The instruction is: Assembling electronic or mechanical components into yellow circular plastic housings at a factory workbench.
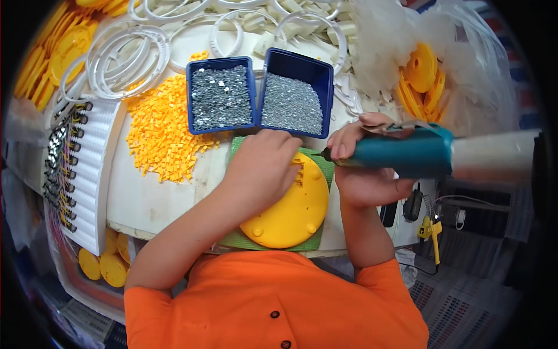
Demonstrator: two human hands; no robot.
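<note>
A round yellow plastic cover [290, 212] lies on a green mat [235, 239] in front of me, with small raised posts and a slotted recess near its far side. My left hand [260, 166] is over the cover's far left part, just short of the blue bins. Its fingers are curled in, and whatever they may pinch is hidden. In my right hand [363, 174] is a teal electric screwdriver [401, 152], gripped around its body and held almost level. The screwdriver's dark tip points left, above the cover's far right edge.
Two blue bins [260, 125] hold small metal parts. Left of them spreads a pile of yellow plastic pieces [165, 128]. White rings [128, 61] and pale blocks crowd the back. A white foam tray [87, 168] of wired parts stands left; a yellow-handled tool [433, 232] hangs right.
</note>
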